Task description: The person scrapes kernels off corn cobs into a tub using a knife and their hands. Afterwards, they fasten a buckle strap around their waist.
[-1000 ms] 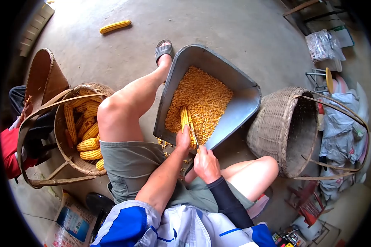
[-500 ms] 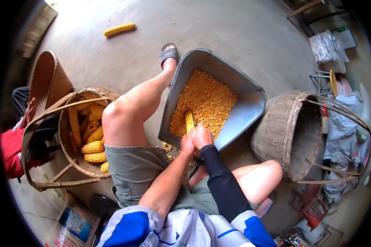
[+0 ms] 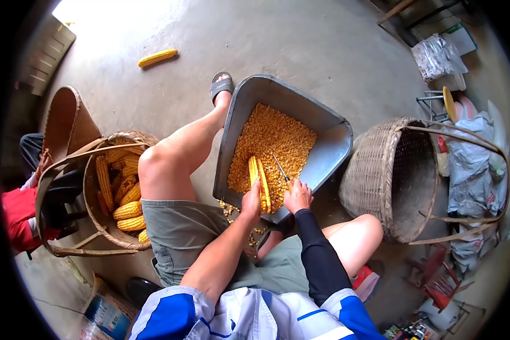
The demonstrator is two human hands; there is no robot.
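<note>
My left hand (image 3: 251,199) is closed around the lower part of a yellow corn cob (image 3: 259,180), which has a dark groove along its length. To its right, my right hand (image 3: 298,196) grips a thin pointed tool (image 3: 280,167), its tip up and to the left, apart from the cob. Both hands are over the near edge of a grey metal scoop-shaped pan (image 3: 332,148). Loose corn kernels (image 3: 277,133) cover much of the pan's bottom. A few kernels lie on the floor below the pan's left corner.
A basket of cobs (image 3: 124,245) stands at the left, beside a person's red sleeve (image 3: 20,218). One cob (image 3: 157,58) lies on the floor ahead. At the right are a woven basket (image 3: 368,175), plastic bags (image 3: 469,170) and a red chair (image 3: 441,283).
My right hand has drawn back from the cob to the right, and the tool now shows clear of it. The view has shifted slightly.
</note>
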